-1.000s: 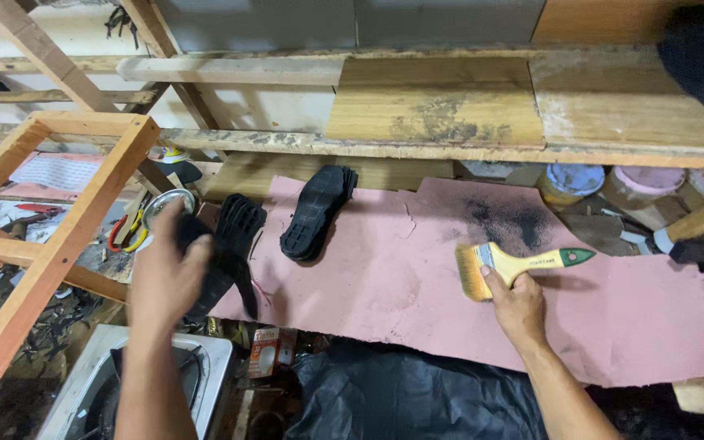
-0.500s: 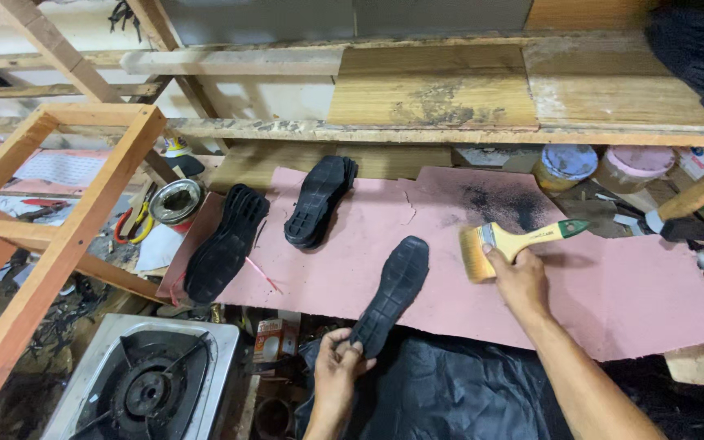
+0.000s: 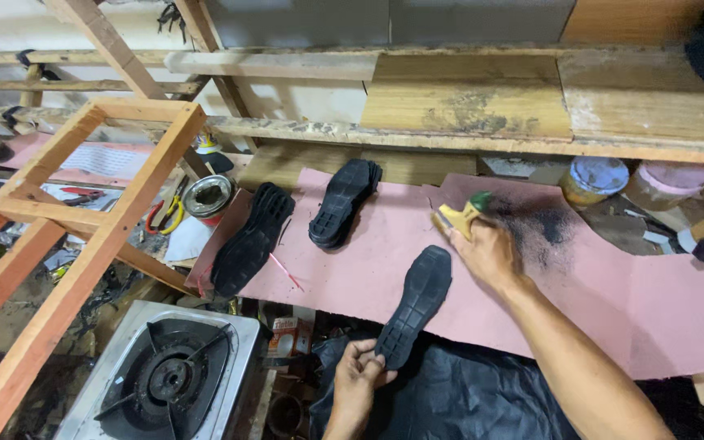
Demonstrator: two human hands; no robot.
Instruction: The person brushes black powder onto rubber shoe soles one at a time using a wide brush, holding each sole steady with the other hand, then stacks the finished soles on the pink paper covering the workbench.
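My left hand (image 3: 358, 381) grips the near end of a black rubber shoe sole (image 3: 415, 305), which lies tread up across the front edge of the pink paper sheet (image 3: 637, 301). My right hand (image 3: 486, 253) holds a yellow-handled paintbrush (image 3: 458, 216) just above the far end of that sole. Two more black soles rest on the pink sheet: one (image 3: 252, 238) at its left edge, another (image 3: 344, 201) further back.
A gas stove burner (image 3: 165, 376) sits at the lower left under a slanted wooden frame (image 3: 83, 236). An open tin can (image 3: 208, 196) and tools lie to the left. Lidded pots (image 3: 595, 179) stand at the back right. Black plastic sheet (image 3: 466, 399) lies below the bench.
My left hand left the sole at the left edge and picked up another sole in front. My right hand swung the brush leftward over that sole's far end.
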